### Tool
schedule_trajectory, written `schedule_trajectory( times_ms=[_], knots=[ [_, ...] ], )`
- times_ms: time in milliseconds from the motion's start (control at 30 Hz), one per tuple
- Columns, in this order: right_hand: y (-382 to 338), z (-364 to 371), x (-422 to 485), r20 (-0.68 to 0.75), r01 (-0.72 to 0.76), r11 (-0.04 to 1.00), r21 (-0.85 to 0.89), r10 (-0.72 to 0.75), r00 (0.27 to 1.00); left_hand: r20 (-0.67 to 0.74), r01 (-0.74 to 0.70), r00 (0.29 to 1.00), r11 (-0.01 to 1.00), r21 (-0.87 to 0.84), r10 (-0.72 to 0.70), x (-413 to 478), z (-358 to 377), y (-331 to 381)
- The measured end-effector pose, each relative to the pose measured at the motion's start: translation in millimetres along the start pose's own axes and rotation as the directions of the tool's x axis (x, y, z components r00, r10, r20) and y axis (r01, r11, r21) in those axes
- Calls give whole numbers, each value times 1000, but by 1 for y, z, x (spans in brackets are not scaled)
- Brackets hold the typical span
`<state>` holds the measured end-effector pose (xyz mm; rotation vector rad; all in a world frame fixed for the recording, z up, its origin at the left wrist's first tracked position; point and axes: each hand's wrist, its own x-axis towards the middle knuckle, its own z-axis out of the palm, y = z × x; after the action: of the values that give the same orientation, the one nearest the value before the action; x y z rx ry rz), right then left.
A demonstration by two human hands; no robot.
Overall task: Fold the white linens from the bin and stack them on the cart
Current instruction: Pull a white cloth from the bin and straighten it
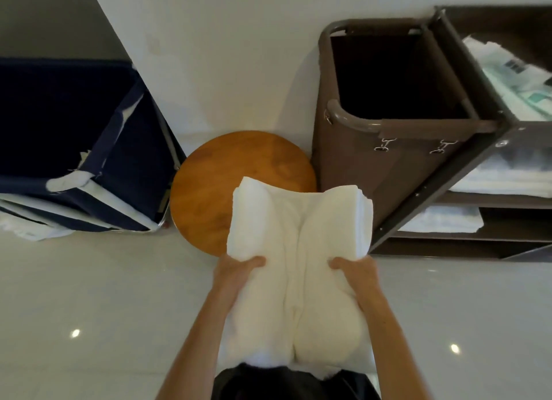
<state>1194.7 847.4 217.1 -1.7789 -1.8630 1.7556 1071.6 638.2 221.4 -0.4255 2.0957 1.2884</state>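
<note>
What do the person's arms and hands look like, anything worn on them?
Both forearms are bare, with no sleeves showing. The left hand and right hand wear no gloves, and no watch or bracelet shows. A dark garment covers the torso.

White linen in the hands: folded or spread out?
Folded. The white linen shows stacked layers at its far-right corner; left hand and right hand grip its sides.

Thick white towel [298, 250], folded into a plump double roll, gripped at both sides at frame centre. Navy fabric bin [44, 115] stands at nine o'clock, white cloth [67, 182] at its rim. At three o'clock, the brown housekeeping cart [433, 192] carries what appear to be folded white linens [504, 178] on its shelves.
</note>
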Motion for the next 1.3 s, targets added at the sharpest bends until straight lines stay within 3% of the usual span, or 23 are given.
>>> schedule_trajectory(
  times_ms=[233, 467, 700, 1067, 1300],
  knots=[
    [34, -131, 28, 4, 5, 1000, -18, -5, 1000, 10, -56, 998, 997, -58, 56, -73, 121, -5],
    [65, -273, 64, -62, -20, 1000, -3, 20, 998, 129, -10, 991, 998, -63, 18, -132, 252, -9],
    [85, -364, 112, -140, -58, 998, 8, 59, 988, 188, -2, 982, 1000, 17, -2, -141, 362, 2],
    [80, -498, 229, -136, -84, 996, 3, 84, 987, 205, 79, 975, 996, 28, -83, -152, 541, 42],
    [100, -588, 278, -113, -176, 984, -1, 175, 978, 171, 134, 973, 985, 113, -152, -182, 649, 51]
  ],
)
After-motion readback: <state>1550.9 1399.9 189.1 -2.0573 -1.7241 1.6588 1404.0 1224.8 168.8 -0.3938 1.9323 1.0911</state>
